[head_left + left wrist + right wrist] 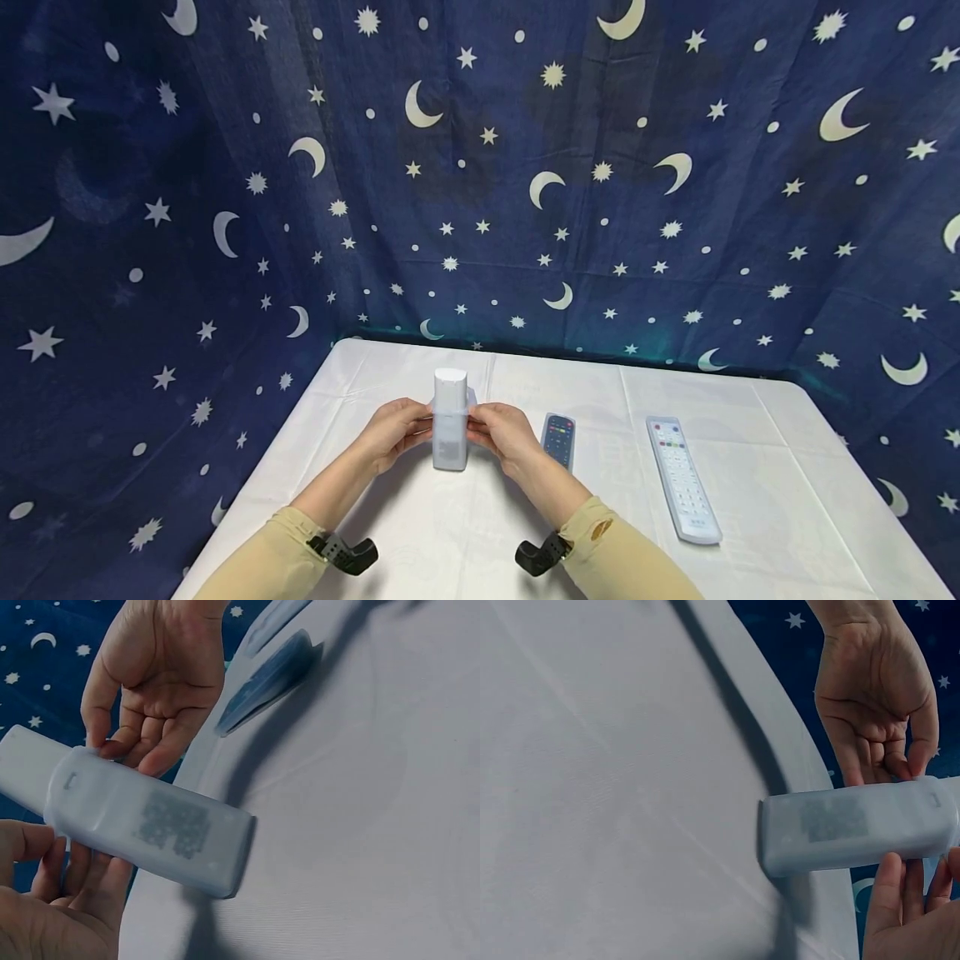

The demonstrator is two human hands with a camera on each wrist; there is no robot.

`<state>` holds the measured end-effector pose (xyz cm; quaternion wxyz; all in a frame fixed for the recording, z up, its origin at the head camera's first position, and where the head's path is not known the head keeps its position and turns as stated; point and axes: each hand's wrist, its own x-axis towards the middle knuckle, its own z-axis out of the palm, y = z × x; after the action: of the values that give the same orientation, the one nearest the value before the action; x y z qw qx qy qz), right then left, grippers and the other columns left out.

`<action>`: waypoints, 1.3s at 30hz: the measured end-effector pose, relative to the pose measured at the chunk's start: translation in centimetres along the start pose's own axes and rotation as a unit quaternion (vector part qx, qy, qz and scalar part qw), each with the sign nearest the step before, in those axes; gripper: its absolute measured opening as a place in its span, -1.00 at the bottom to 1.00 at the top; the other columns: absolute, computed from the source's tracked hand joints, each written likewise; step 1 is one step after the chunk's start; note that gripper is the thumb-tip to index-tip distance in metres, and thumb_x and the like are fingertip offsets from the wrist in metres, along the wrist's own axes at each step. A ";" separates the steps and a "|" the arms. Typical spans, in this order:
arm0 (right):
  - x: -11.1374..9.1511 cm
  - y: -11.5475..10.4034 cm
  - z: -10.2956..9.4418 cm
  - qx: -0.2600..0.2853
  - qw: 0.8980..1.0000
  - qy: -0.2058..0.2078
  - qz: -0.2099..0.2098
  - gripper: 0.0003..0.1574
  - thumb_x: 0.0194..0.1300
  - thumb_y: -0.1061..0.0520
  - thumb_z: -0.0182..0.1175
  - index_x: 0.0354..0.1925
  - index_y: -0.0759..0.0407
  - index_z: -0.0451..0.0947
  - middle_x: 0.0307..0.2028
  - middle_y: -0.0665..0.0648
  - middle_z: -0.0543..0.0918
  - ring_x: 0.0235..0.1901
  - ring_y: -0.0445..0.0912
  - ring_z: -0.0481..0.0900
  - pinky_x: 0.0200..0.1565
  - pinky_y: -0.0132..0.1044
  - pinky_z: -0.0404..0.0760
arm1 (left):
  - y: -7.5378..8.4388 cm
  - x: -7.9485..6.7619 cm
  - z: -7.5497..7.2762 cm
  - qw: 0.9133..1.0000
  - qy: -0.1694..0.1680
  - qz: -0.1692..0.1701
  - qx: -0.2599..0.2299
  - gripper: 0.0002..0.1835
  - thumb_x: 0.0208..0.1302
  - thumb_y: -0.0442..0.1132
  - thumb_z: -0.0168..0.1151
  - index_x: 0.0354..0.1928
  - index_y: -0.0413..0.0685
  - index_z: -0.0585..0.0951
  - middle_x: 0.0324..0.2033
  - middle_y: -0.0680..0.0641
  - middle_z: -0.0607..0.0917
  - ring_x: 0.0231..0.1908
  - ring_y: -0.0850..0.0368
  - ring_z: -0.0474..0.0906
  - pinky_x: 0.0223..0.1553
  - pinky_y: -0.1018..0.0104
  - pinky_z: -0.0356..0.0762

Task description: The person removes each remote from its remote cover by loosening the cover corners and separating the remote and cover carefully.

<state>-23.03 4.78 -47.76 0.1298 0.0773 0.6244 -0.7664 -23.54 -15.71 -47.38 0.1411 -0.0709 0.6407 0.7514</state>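
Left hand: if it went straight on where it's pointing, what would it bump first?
The white item in the cloudy cover, which the left hand holds. Beyond it, probably the right hand, though depth is hard to judge.

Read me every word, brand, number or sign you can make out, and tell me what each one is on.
None can be read.
White remote: button markings and lettering near its lower end, too small.
Dark remote: button markings, too small.
Held white item: a dark patch and small mark, too blurred.
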 end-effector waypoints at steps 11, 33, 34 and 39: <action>-0.5 1.6 -0.3 0.001 1.000 0.000 -0.010 -0.75 0.38 0.31 0.19 -0.08 0.52 0.54 -0.14 0.25 0.65 -0.25 -0.15 0.66 -0.06 -0.32 0.70 | -1.5 -0.2 0.1 0.999 0.026 0.018 0.020 -0.92 0.35 -0.40 0.16 -0.26 -0.30 0.47 -0.20 -0.19 0.65 -0.22 0.14 0.67 -0.10 0.36 0.69; -0.7 1.3 -0.7 0.001 1.000 -0.011 -0.021 -0.77 0.41 0.29 0.21 -0.06 0.47 0.51 -0.18 0.29 0.66 -0.25 -0.09 0.68 -0.10 -0.26 0.73 | -3.1 -0.5 0.0 0.993 -0.047 0.078 0.073 -0.42 0.40 -0.23 0.32 0.32 -0.43 0.40 0.19 -0.32 0.57 0.17 -0.05 0.54 0.27 0.03 0.49; -0.7 1.3 -0.7 -0.002 1.000 -0.012 -0.023 -0.76 0.42 0.28 0.21 -0.06 0.47 0.51 -0.17 0.29 0.67 -0.25 -0.08 0.69 -0.09 -0.25 0.73 | -3.2 -0.4 0.0 0.993 -0.045 0.080 0.080 -0.41 0.40 -0.20 0.33 0.32 -0.42 0.42 0.18 -0.31 0.58 0.16 -0.05 0.55 0.27 0.02 0.49; -0.7 1.2 -0.8 -0.015 0.999 -0.017 -0.028 -0.74 0.44 0.23 0.22 -0.05 0.44 0.53 -0.18 0.27 0.68 -0.27 -0.07 0.69 -0.10 -0.20 0.74 | -3.4 0.0 0.2 0.991 -0.036 0.084 0.101 -0.39 0.38 -0.14 0.38 0.29 -0.42 0.46 0.13 -0.27 0.63 0.13 -0.05 0.58 0.22 0.03 0.53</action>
<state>-22.01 5.40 -48.86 0.1201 0.0452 0.6351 -0.7617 -22.52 -15.05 -50.53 0.1064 0.0249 0.7114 0.6942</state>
